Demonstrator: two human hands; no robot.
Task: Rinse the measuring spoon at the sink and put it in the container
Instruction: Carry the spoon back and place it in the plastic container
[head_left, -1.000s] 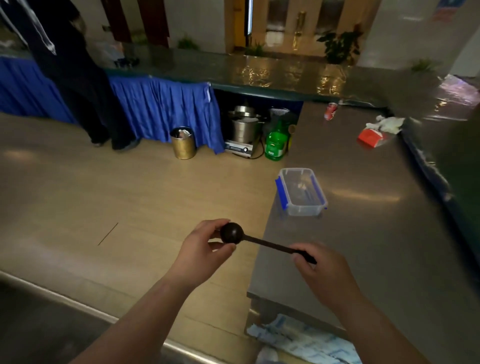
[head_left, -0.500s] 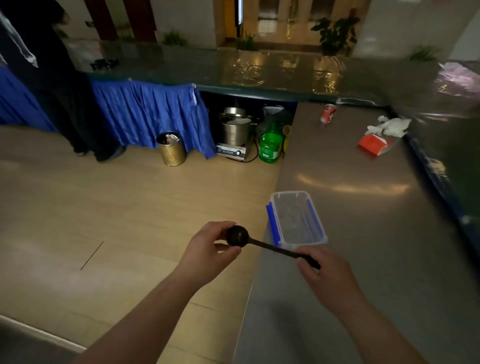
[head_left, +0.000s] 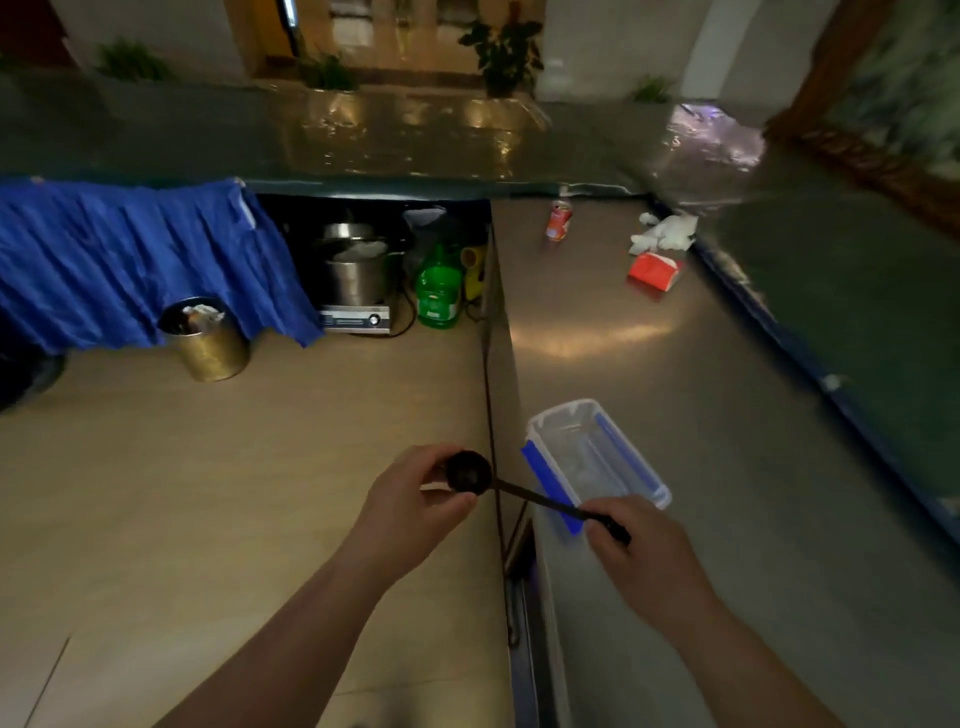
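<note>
Holding the measuring spoon (head_left: 524, 493) w/ both hands here, out in front of us just past the left edge of the steel counter (head_left: 727, 467). Left hand (head_left: 410, 514) has thumb + fingers curled round the dark round bowl end, right hand (head_left: 641, 551) is pinched shut on the tail of the handle. Handle runs diagonal btw them, crossing the near corner of the container (head_left: 595, 457). That's a clear plastic tub w/ blue clips, lid off, sitting on the counter near its left edge, just beyond the right hand. Can't tell if anything's inside it, too blurry. Further back on the counter: a red can (head_left: 559, 221), a red box (head_left: 655, 271), some white crumpled stuff (head_left: 665, 232).
</note>
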